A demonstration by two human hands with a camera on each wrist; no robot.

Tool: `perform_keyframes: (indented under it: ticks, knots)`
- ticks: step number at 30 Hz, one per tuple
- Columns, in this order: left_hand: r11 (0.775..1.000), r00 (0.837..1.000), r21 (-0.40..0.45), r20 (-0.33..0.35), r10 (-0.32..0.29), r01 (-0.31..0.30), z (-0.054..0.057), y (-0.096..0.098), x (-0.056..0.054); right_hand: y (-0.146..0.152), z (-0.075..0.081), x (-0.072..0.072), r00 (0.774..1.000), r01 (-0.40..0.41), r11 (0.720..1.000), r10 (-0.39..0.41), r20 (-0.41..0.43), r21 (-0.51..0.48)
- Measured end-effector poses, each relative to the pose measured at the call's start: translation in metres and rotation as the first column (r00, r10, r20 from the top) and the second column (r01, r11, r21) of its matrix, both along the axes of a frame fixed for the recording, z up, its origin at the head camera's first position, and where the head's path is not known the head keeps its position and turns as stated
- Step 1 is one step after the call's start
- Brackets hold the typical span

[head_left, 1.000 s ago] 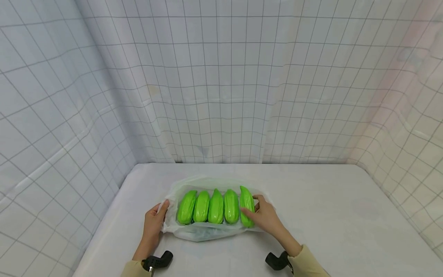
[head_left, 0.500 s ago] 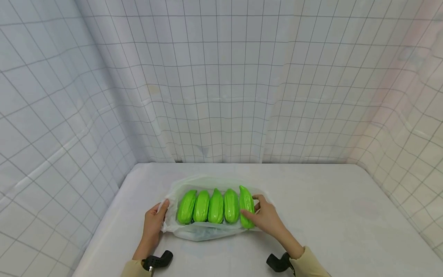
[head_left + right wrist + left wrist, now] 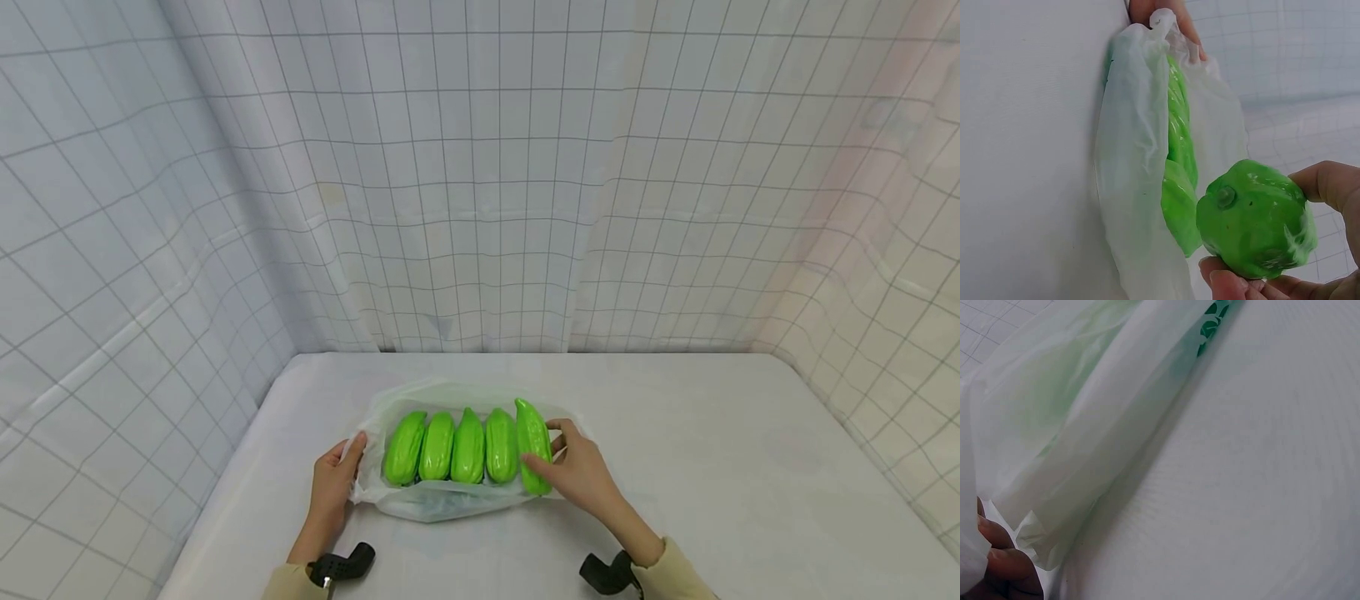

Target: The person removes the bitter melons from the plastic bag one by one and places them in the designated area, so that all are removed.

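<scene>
A whitish translucent plastic bag (image 3: 427,503) lies on the table with its mouth spread. Several glossy green gourds (image 3: 468,450) sit side by side inside. My left hand (image 3: 334,479) pinches the bag's left edge; in the left wrist view its curled fingers (image 3: 1007,565) show against the film. At the right end of the row, my right hand (image 3: 577,468) grips a ribbed green gourd (image 3: 532,446) between thumb and fingers, tip pointing away. The right wrist view shows the blunt end of this gourd (image 3: 1254,219) beside the bag's opening, apart from the others.
A white cloth covers the table (image 3: 697,442). White grid-patterned curtains (image 3: 480,208) hang behind it and at both sides. Dark green print (image 3: 1212,326) shows on the bag in the left wrist view.
The gourd in my right hand has tilted slightly, its tip moving a little left and away. My right forearm has shifted slightly right. The left hand and the other gourds stay put.
</scene>
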State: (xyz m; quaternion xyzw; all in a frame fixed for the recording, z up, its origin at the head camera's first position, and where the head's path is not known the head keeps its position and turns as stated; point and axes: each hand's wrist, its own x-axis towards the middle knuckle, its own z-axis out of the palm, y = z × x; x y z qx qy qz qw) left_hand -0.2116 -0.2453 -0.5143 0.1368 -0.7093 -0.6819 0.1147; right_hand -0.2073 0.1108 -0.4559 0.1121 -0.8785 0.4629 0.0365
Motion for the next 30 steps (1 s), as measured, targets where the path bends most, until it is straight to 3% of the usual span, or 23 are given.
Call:
perform_keyframes:
  ticks: [19,30]
  knots:
    - [1.000,1.000,-0.004,-0.001,-0.002,0.002,0.000,0.000,0.000,0.006,0.007,0.002,0.984,0.098,0.989,-0.113,-0.138,-0.112]
    - [1.000,1.000,0.004,-0.014,-0.004,0.004,-0.003,0.000,-0.001,0.012,0.009,-0.003,0.960,0.119,0.980,-0.155,-0.235,-0.159]
